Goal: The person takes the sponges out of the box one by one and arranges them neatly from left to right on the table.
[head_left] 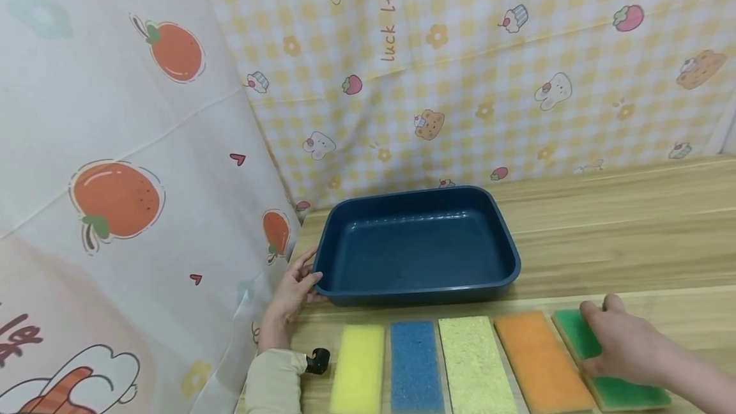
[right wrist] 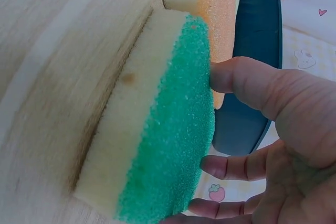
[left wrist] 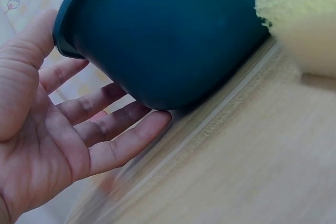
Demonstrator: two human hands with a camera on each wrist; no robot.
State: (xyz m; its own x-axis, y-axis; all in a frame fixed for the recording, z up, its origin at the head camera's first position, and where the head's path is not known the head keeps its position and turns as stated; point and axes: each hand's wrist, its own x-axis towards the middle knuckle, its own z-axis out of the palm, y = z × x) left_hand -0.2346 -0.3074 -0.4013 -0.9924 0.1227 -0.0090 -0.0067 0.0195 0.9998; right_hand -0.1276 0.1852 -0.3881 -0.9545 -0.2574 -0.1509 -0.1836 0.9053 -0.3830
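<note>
A dark blue rectangular basin (head_left: 414,289) stands on the wooden table near the back. My left hand (head_left: 297,283) holds its front left corner, thumb at the rim and fingers along the outer wall. In the left wrist view the basin's side (left wrist: 163,35) is close up. At the right end of a row of sponges lies a green-topped sponge (head_left: 629,393). Over it is my right hand (head_left: 627,340), thumb by its left edge and fingers near its far end. The right wrist view shows the spread fingers (right wrist: 231,167) close against the green layer (right wrist: 173,129).
Left of the green sponge lie an orange sponge (head_left: 540,360), a pale yellow-green sponge (head_left: 476,366), a blue sponge (head_left: 416,366) and a bright yellow sponge (head_left: 359,366). A small black object (head_left: 318,361) is at the left sleeve. Printed cloth (head_left: 368,37) hangs behind and at left.
</note>
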